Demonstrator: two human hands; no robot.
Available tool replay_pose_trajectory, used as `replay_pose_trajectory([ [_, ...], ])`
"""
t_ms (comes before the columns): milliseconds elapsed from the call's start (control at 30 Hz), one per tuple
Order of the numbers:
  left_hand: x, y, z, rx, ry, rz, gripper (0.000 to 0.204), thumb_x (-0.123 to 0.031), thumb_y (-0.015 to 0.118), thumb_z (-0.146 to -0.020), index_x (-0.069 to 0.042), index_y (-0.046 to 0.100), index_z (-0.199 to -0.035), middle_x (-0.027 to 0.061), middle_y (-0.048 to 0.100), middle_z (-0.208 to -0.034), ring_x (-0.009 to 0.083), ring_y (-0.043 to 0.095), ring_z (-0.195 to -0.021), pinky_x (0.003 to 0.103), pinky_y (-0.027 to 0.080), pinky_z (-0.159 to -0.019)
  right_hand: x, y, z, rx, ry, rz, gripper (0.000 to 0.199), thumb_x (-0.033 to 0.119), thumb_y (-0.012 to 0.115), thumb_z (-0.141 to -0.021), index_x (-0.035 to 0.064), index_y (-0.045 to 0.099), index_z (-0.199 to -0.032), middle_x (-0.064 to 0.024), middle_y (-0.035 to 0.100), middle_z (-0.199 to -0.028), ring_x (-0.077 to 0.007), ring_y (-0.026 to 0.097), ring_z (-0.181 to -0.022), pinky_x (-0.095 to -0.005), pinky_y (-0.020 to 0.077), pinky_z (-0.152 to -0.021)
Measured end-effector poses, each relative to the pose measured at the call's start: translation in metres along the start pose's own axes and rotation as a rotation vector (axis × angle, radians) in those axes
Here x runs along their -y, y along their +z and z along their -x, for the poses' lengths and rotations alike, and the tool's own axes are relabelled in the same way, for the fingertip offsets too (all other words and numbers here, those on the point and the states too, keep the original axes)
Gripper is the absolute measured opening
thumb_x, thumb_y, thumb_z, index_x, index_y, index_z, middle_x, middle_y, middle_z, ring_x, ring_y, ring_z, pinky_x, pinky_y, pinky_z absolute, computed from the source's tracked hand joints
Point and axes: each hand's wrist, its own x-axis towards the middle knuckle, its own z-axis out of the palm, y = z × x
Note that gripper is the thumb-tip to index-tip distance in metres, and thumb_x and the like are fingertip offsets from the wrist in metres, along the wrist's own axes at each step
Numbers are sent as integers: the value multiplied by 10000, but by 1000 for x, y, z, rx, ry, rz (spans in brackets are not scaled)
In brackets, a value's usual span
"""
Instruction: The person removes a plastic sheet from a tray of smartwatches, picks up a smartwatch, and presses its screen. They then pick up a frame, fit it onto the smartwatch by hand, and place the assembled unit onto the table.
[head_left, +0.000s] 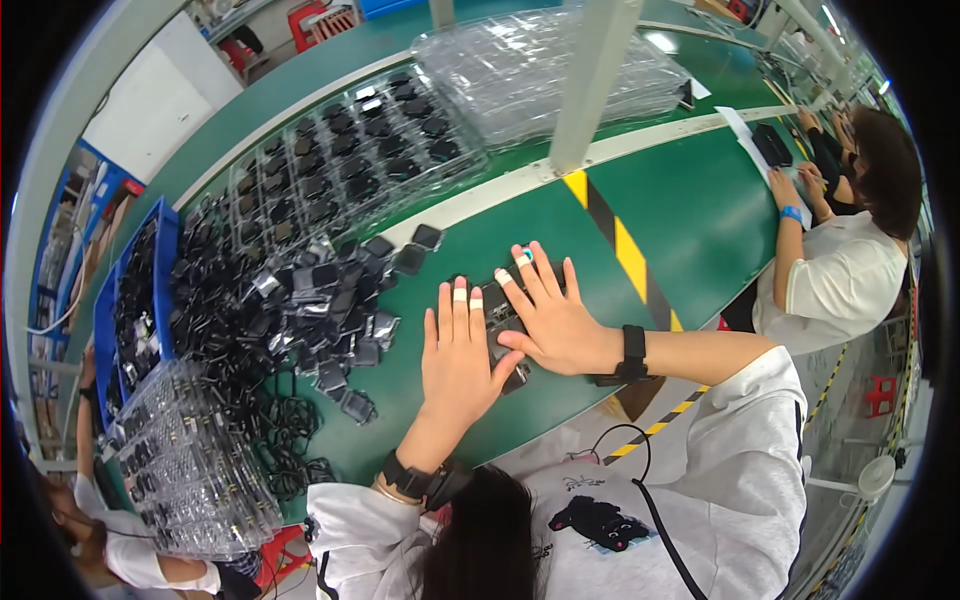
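Black pieces (498, 322) seemingly under right hand (562, 328) (splayed).

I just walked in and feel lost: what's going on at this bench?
The person's left hand and right hand lie palms down, over dark items mostly hidden beneath them on the green table. Left of them is a heap of dark pieces, with a blue bin beyond.

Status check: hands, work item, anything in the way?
Left hand and right hand open, backs up. Dark items between them, partly covered; contact unclear. Heap of black pieces to the left, apart from both hands.
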Motion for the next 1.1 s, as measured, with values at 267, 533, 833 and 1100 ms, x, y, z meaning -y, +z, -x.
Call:
replay_pose_trajectory([
  [267, 49, -87, -30, 1, 43, 82, 506, -261, 589, -869, 63, 465, -1237, 253, 508, -1217, 405, 484, -1150, 471, 404, -955, -26, -47, -149, -225, -149, -93, 272, 122, 628, -799, -31, 543, -1007, -240, 543, -1110, -405, 515, -1077, -449, 438, -895],
  [533, 188, -60, -172, -47, -58, -181, 199, -21, 577, -774, -13, 597, -971, 208, 629, -934, 357, 626, -873, 431, 531, -749, -51, -24, -271, -164, 71, 140, 194, -14, 581, -730, -35, 543, -919, -270, 595, -901, -420, 609, -833, -473, 498, -714],
  [833, 184, -60, -188, 76, -145, -171, 276, -63, 732, -678, -23, 585, -909, 162, 629, -839, 351, 605, -929, 435, 522, -755, -61, -19, -308, -253, 122, 292, 206, 29, 601, -765, 0, 578, -967, -219, 643, -882, -396, 639, -878, -456, 542, -692],
  [1100, 220, -57, -215, -23, -2, -209, 277, -54, 709, -691, -24, 592, -940, 178, 625, -859, 357, 610, -884, 434, 517, -759, -58, -28, -358, -304, 97, 163, 243, 1, 565, -773, -4, 532, -1014, -222, 615, -866, -426, 610, -860, -468, 508, -740],
])
